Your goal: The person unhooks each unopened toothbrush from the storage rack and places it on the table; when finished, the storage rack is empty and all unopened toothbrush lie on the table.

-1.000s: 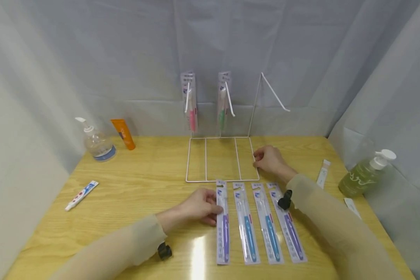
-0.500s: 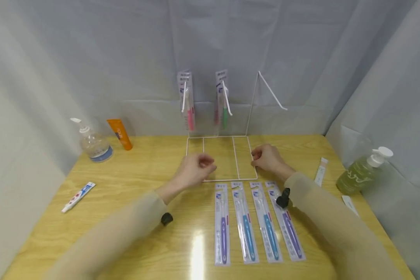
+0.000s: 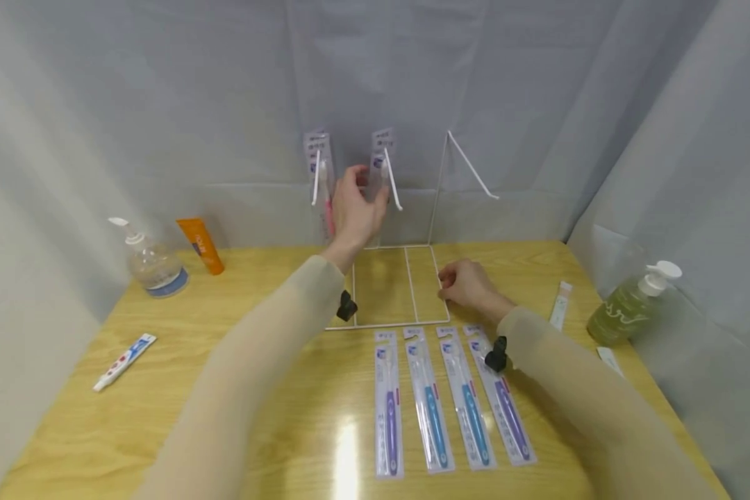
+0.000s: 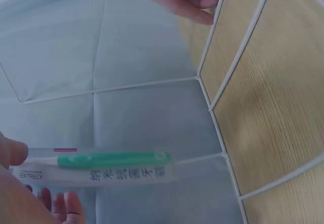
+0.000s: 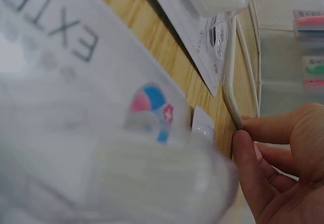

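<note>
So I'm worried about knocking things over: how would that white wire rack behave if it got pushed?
Probably light: the white wire rack is only thin wire. It could slide on the glossy table, which may be why the right hand grips its base. The tall uprights carry hanging packs, so a high push might tip it.

Bare third hook, unobstructed

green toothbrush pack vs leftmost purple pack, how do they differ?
The green pack hangs upright on the rack's hook; the purple pack lies flat on the table. The left hand grips the green pack; nothing touches the purple pack. Both are carded toothbrush packs.
</note>
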{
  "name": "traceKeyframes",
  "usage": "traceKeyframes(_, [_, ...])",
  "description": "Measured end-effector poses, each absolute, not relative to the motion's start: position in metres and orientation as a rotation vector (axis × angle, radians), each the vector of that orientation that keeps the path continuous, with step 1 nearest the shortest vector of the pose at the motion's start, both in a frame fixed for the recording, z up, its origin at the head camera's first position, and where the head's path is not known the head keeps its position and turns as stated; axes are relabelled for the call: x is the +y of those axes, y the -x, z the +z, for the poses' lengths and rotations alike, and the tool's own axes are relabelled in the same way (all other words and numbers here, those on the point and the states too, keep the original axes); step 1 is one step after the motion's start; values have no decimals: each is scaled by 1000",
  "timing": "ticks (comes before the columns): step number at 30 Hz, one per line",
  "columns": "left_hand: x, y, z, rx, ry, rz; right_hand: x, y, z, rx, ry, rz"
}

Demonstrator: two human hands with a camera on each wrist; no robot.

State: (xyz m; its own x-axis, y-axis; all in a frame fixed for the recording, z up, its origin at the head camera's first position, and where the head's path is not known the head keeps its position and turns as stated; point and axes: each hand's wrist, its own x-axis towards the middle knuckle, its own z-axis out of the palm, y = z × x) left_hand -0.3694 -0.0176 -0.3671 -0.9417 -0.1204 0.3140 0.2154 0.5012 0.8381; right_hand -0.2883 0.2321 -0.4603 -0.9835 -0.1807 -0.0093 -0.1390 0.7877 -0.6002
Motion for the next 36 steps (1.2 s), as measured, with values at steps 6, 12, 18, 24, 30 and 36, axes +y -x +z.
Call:
traceKeyframes(6, [-9, 357, -353, -2403, -52, -1491, 228, 288, -463, 2911, 272, -962])
traceKeyframes(12, [-5, 367, -363, -2369, -18, -1464, 228, 291, -464, 2917, 279, -951])
traceKeyframes(18, [0, 367, -367, -2340, 165, -1482, 232, 295, -465, 2924, 282, -949])
traceKeyframes(24, [-10, 289, -351, -2399, 409, -1692, 233, 292, -465, 2905, 266, -989])
traceKeyframes(30, [-60, 221, -379, -2525, 459, -2118, 232, 290, -464, 2904, 273, -991])
traceKeyframes(36, [-98, 167, -431, -2797, 375, -2194, 235, 291, -463, 2906, 287, -990])
